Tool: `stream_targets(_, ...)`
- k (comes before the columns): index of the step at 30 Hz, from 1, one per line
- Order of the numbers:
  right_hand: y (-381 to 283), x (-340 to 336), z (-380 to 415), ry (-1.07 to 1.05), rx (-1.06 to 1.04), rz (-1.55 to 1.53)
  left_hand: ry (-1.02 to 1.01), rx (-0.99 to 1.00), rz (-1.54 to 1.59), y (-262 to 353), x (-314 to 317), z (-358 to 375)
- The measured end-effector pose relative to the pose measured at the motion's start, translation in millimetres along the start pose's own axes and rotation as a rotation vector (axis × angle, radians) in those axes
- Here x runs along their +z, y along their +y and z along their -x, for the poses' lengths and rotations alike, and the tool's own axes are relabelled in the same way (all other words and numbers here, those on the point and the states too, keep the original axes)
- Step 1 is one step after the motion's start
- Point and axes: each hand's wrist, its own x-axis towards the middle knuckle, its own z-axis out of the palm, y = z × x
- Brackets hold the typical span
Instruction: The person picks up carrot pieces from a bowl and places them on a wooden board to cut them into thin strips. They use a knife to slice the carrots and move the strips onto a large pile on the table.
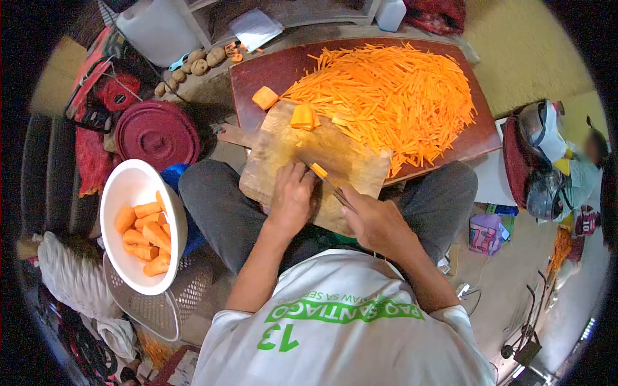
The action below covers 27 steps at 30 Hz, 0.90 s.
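A wooden cutting board (pixel 354 183) lies tilted across my lap. My right hand (pixel 374 222) is wrapped round the handle of a knife (pixel 332 185), whose blade reaches toward the board's middle. Beside the blade, my left hand (pixel 293 193) rests on the board with its fingers curled together; whatever is under them is hidden. A small carrot piece (pixel 318 170) sits against the blade. Stacked carrot slices (pixel 304 118) lie near the board's top edge, with a carrot chunk (pixel 264 98) just beyond. Many thin carrot strips (pixel 399 96) are heaped on the dark red board (pixel 257 67) ahead.
At left, a white basin (pixel 111 212) holds several peeled carrots (pixel 153 235), above a mesh basket (pixel 193 289). A round maroon lid (pixel 156 135) is behind it. Brown round items (pixel 198 66) lie at the back. A person (pixel 589 167) is at the far right.
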Motion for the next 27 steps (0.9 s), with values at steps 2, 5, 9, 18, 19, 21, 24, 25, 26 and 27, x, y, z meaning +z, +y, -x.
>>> stream_targets(2, -3, -4, 0, -0.015, 0.002, -0.025, -0.006, 0.016, 0.005, -1, -3, -2)
stream_targets(5, -9, -12, 3, -0.123, 0.103, -0.027, -0.006, 0.044, 0.000, -2, -7, 0)
stream_targets(9, 1, 2, 2, -0.082, 0.092, -0.056, -0.047, 0.012, 0.013, -3, -4, 0)
stream_targets(18, -3, 0, 5, -0.031, 0.048, -0.151, -0.036, 0.009, -0.035, -2, -9, 3)
stream_targets(19, 0, 3, 3, -0.003, 0.019, -0.157, -0.039, 0.015, -0.056, -2, -8, 2)
stream_targets(21, 2, 6, -5, 0.061, -0.038, -0.170, -0.035, 0.024, -0.046, -2, -8, -1)
stream_targets(24, -5, -3, -2, 0.060, -0.042, -0.160, -0.068, 0.001, -0.032, 0, -12, -1)
stream_targets(25, -7, -9, -1, -0.017, 0.017, -0.155, -0.082, -0.021, -0.024, 0, -13, 0)
stream_targets(26, -10, -15, 2, -0.101, 0.076, -0.147, -0.075, -0.017, -0.023, 0, -13, 0)
stream_targets(27, -11, -19, 4, -0.186, 0.136, -0.138, -0.069, -0.015, -0.019, 0, -12, 1)
